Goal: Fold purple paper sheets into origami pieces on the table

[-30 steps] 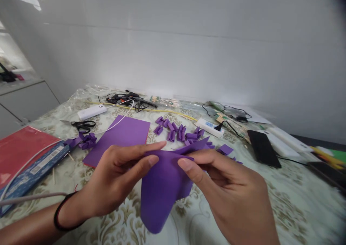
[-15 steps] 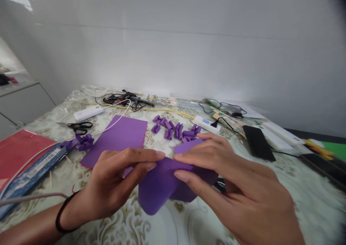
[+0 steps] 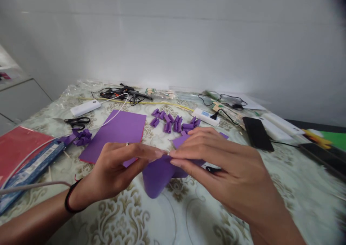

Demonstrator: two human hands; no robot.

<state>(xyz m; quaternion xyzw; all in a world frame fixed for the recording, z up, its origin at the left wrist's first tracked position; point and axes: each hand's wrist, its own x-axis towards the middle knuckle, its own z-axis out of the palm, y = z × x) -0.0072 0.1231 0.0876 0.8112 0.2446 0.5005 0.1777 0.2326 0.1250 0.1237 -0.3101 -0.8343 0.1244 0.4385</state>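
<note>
A purple sheet of paper (image 3: 158, 176) hangs between my hands, curved over in a loose bend above the table. My left hand (image 3: 121, 169) pinches its upper edge between thumb and fingers. On the same edge, my right hand (image 3: 216, 169) pinches with thumb and forefinger, its fingertips almost touching those of the left. Part of the paper is hidden behind the right hand. Beyond the hands lie several small folded purple paper pieces (image 3: 177, 124), and another purple sheet (image 3: 180, 140) shows partly behind my right fingers. A flat purple sheet stack (image 3: 121, 128) rests to the left.
Black scissors (image 3: 77, 122) and a purple paper cluster (image 3: 82, 137) lie left, near a red packet (image 3: 21, 147) and a blue box (image 3: 32, 176). A power strip (image 3: 205, 117), phone (image 3: 257, 133) and cables are at the right. A white power bank (image 3: 85, 108) sits back left.
My hands have drawn closer together along the paper's upper edge, and the right fingertips now press nearer the left ones. The paper's hanging part sits slightly higher in view.
</note>
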